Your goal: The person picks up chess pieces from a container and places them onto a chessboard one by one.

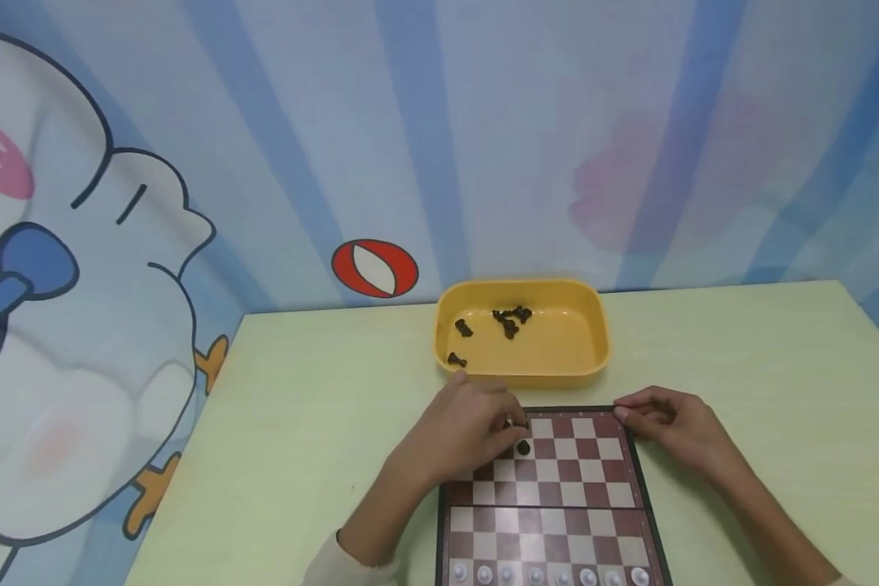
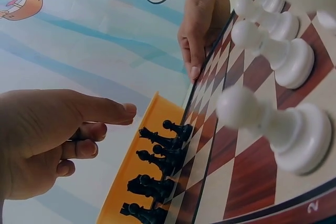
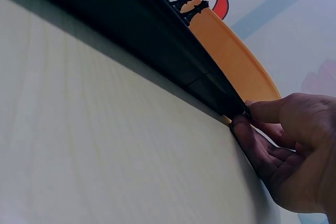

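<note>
A chessboard [image 1: 549, 472] with brown and cream squares lies on the table. My left hand [image 1: 461, 427] hovers over its far left part, beside a black pawn [image 1: 523, 448]. In the left wrist view, that hand [image 2: 58, 137] has its thumb stretched out and its fingers loosely bent, with nothing visible between them. Several black chess pieces [image 2: 157, 150] stand on the board near it, mostly hidden by the hand in the head view. My right hand [image 1: 677, 423] pinches the board's far right corner between thumb and fingers, plain in the right wrist view [image 3: 294, 145].
Behind the board is a yellow tray [image 1: 557, 380] with several black pieces [image 1: 509, 325] lying inside. White pawns [image 1: 536, 575] stand in a row on the board's near side. A patterned backdrop [image 1: 513, 146] rises behind the table [image 1: 300, 407].
</note>
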`<action>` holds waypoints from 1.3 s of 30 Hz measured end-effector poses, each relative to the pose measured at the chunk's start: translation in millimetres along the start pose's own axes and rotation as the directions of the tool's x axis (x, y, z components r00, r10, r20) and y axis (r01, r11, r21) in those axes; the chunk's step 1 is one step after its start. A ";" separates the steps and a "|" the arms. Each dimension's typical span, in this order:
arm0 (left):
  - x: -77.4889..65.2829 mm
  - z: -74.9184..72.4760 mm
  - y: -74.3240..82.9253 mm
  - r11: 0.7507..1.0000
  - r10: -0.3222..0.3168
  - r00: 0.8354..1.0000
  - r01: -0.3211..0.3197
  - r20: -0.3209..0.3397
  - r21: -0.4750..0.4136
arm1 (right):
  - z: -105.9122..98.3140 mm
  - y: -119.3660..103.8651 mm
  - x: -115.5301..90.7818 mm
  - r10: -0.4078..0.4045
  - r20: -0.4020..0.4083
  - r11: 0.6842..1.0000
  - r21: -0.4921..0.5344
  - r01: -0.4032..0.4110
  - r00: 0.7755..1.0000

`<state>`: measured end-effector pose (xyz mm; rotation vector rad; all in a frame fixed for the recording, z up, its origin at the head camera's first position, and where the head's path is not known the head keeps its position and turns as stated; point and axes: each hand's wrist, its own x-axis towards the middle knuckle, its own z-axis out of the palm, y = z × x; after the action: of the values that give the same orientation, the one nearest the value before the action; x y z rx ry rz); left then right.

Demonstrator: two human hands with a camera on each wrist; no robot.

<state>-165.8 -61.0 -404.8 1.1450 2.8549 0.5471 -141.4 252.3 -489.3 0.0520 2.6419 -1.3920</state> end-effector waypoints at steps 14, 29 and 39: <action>-0.9 -11.0 -31.8 0.996 -0.072 0.991 0.066 -0.115 -0.058 | 9.0 -6.8 3.3 0.009 0.006 1.000 -0.013 -0.009 1.000; 41.1 -26.0 -73.1 0.994 -0.090 0.988 0.081 -0.123 -0.074 | 4.8 -6.4 1.8 0.012 0.011 1.000 -0.019 -0.012 1.000; 78.7 -29.3 -94.7 0.992 -0.118 0.988 0.121 -0.104 0.025 | 5.3 -1.0 1.3 0.012 0.012 1.000 -0.010 -0.012 1.000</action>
<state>-290.7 -80.7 -399.3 0.9689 3.0041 0.5725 -142.1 247.3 -491.7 0.0586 2.6343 -1.3713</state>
